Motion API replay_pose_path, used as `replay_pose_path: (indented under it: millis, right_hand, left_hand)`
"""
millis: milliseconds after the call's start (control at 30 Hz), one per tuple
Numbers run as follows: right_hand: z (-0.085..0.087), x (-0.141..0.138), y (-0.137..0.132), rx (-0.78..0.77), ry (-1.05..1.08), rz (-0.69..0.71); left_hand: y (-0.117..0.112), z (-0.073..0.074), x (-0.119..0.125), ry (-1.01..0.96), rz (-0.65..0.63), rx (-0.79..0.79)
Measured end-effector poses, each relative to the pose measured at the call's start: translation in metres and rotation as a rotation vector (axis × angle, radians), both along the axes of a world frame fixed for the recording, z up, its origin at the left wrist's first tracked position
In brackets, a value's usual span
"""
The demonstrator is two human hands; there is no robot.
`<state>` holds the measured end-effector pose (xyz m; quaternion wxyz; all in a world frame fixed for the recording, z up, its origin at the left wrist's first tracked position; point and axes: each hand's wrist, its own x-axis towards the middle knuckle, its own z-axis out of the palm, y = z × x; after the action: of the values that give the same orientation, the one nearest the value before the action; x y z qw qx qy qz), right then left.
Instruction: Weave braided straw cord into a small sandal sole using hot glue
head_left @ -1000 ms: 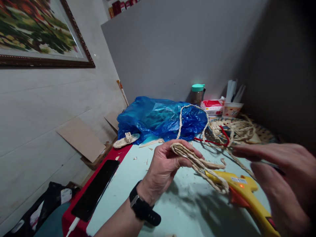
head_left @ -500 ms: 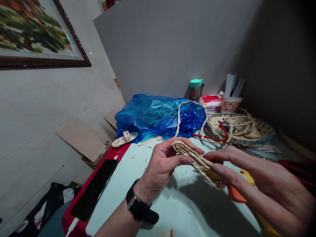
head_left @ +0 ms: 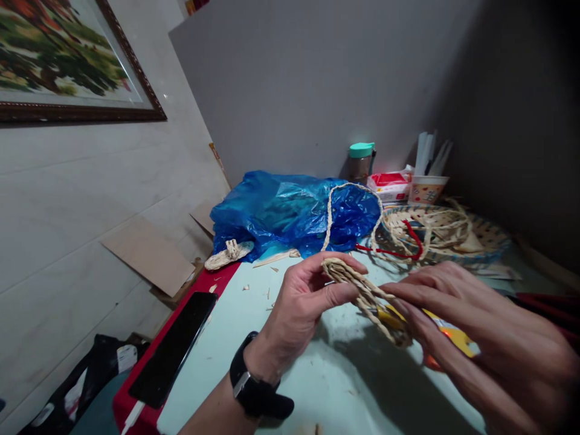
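Observation:
My left hand (head_left: 304, 308), with a black watch on its wrist, pinches a flat coil of braided straw (head_left: 362, 293) between thumb and fingers. The braid's loose tail (head_left: 333, 208) loops up over the blue bag. My right hand (head_left: 471, 329) reaches in from the right, its fingers closed on the far end of the coil. A yellow glue gun (head_left: 446, 335) lies under my right hand, mostly hidden by it.
A blue plastic bag (head_left: 290, 214) lies at the back of the pale table (head_left: 272, 362). A woven tray (head_left: 484, 241) holds straw and red cord (head_left: 410, 238). A green-lidded jar (head_left: 361, 162), a box and a cup stand behind it. A black phone (head_left: 174, 347) lies at left.
My right hand has moved left from beside the glue gun and taken hold of the straw coil's far end. The left hand keeps its grip on the coil.

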<state>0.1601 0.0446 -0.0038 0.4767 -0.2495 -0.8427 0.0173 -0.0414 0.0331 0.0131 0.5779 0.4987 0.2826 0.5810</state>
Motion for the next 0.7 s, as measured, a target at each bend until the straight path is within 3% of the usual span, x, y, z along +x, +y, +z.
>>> replay_pose_path:
  millis: [200,567,700]
  right_hand:
    - [0.011,-0.008,0.001,0.148,-0.034,0.014]
    - [-0.002,-0.01,-0.003,0.118,-0.109,-0.078]
    - [-0.004,-0.01,-0.001,0.148,-0.149,-0.045]
  left_hand:
    - [-0.003,-0.001,0.006,-0.013,0.012,-0.116]
    - [-0.007,0.005,0.009,0.164,0.079,-0.034]
    - [-0.008,0.006,0.009,0.221,0.114,-0.04]
